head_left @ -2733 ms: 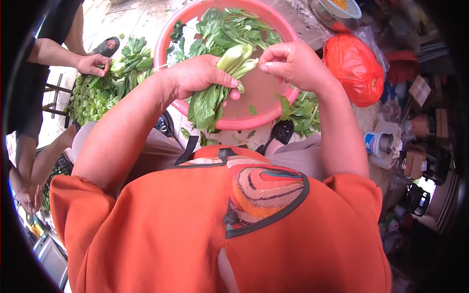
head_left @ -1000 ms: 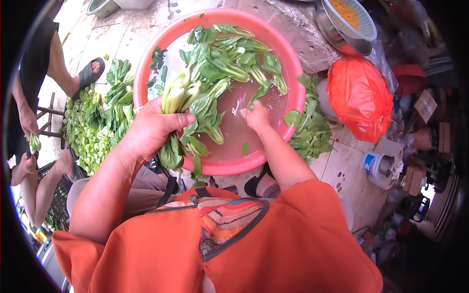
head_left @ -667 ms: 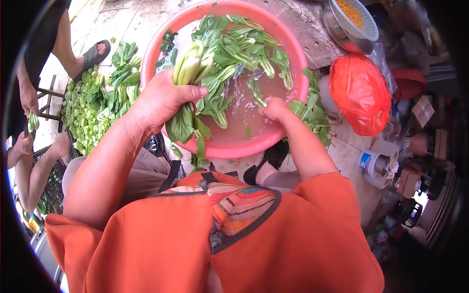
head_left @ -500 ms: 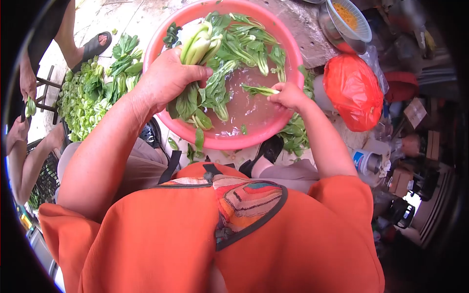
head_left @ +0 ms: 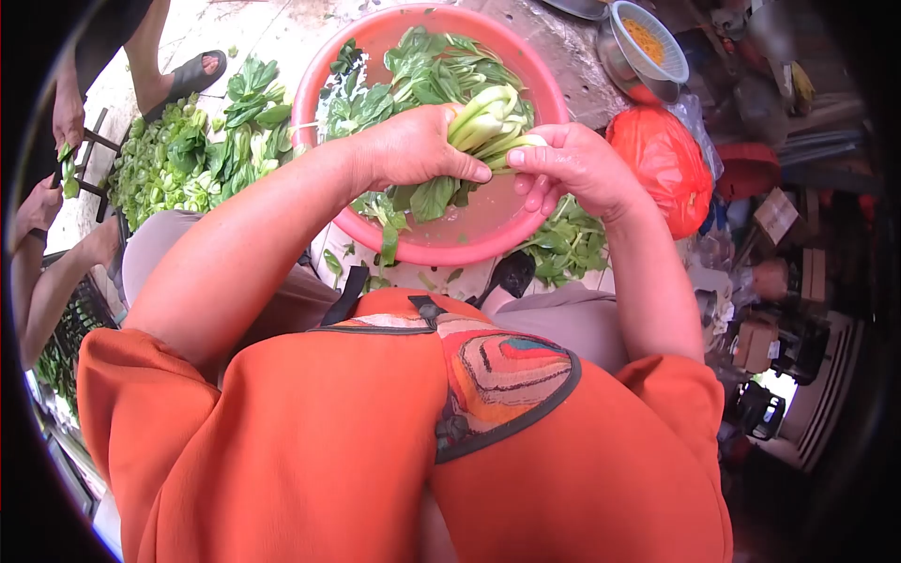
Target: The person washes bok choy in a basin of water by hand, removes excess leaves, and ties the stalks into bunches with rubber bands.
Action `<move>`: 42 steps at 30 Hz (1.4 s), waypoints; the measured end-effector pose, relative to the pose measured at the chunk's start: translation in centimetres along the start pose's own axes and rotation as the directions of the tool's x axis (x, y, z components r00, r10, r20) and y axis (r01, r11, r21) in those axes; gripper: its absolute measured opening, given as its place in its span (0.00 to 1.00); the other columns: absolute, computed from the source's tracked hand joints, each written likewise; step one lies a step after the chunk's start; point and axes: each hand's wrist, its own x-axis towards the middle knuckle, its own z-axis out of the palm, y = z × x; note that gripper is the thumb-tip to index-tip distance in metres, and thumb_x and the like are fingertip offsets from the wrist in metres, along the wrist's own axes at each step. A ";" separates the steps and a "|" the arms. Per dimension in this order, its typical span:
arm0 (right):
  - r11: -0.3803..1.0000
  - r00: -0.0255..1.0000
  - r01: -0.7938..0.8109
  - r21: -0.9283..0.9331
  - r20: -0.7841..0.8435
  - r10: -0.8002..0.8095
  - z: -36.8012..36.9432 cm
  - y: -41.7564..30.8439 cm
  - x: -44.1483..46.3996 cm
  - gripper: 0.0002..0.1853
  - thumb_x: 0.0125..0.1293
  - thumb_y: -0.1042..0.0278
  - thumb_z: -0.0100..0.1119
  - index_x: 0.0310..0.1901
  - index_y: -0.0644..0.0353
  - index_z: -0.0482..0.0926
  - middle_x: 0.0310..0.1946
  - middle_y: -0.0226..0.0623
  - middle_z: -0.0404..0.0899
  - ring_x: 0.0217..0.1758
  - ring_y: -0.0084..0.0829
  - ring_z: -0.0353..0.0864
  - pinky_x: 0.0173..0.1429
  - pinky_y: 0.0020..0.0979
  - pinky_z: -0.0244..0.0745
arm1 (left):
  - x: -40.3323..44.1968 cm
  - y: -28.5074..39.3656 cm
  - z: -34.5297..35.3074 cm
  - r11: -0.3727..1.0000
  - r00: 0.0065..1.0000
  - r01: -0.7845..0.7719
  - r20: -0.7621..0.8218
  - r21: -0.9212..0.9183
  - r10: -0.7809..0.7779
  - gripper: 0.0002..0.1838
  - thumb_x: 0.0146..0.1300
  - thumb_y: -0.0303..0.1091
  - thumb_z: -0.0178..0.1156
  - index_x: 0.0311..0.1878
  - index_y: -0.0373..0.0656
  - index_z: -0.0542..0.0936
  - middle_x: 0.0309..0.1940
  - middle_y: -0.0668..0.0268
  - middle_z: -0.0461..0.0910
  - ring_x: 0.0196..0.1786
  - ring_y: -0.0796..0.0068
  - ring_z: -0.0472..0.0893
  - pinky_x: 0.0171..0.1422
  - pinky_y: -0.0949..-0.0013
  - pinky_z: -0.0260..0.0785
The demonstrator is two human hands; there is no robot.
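Note:
My left hand (head_left: 418, 148) is wrapped round a bunch of bok choy (head_left: 490, 117), pale stems pointing up and leaves hanging down over the water. Close against that bunch, my right hand (head_left: 584, 171) has its thumb and index finger pinched on a bok choy stalk (head_left: 524, 144) at the bunch's side. Both hands are above the pink basin (head_left: 441, 251), which contains cloudy water. More leafy bok choy (head_left: 418, 66) floats toward the basin's far side. The lower leaves of the held bunch are partly hidden by my left hand.
Piles of cut greens (head_left: 164, 169) lie on the floor at left, and more leaves (head_left: 568, 244) at the basin's right. A red plastic bag (head_left: 664, 169) and a bowl with a strainer (head_left: 648, 42) stand at right. Another person's hand (head_left: 68, 117) shows far left.
My right hand has brought its stalk up from over the water to the bunch. My left hand has moved right with the bunch, and the two hands now meet.

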 end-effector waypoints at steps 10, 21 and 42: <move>0.999 0.993 0.032 0.001 -0.116 -0.031 2.0 -0.7 0.9 0.25 0.61 0.45 0.65 0.33 0.66 0.79 0.19 0.33 0.77 0.18 0.23 0.78 0.21 0.23 0.74 | -0.7 -0.4 1.3 0.941 0.993 0.117 0.044 -0.318 -0.108 0.22 0.53 0.27 0.70 0.51 0.38 0.76 0.37 0.66 0.79 0.40 0.75 0.79 0.45 0.70 0.73; 0.967 0.996 0.086 0.241 -0.052 -0.076 -1.4 1.8 0.2 0.15 0.67 0.55 0.59 0.35 0.61 0.78 0.22 0.28 0.78 0.20 0.19 0.77 0.22 0.20 0.71 | -0.9 0.1 0.8 0.888 0.942 0.332 0.056 -0.319 -0.332 0.14 0.52 0.22 0.64 0.44 0.36 0.78 0.32 0.64 0.79 0.34 0.73 0.80 0.40 0.69 0.75; 0.938 0.969 0.181 0.297 -0.216 -0.119 -4.0 4.5 -3.2 0.09 0.68 0.62 0.59 0.39 0.61 0.79 0.25 0.26 0.79 0.24 0.16 0.77 0.29 0.19 0.76 | 0.1 -0.8 0.0 0.930 0.927 0.356 -0.093 -0.092 -0.364 0.11 0.59 0.29 0.66 0.43 0.38 0.78 0.27 0.68 0.76 0.29 0.77 0.76 0.34 0.70 0.72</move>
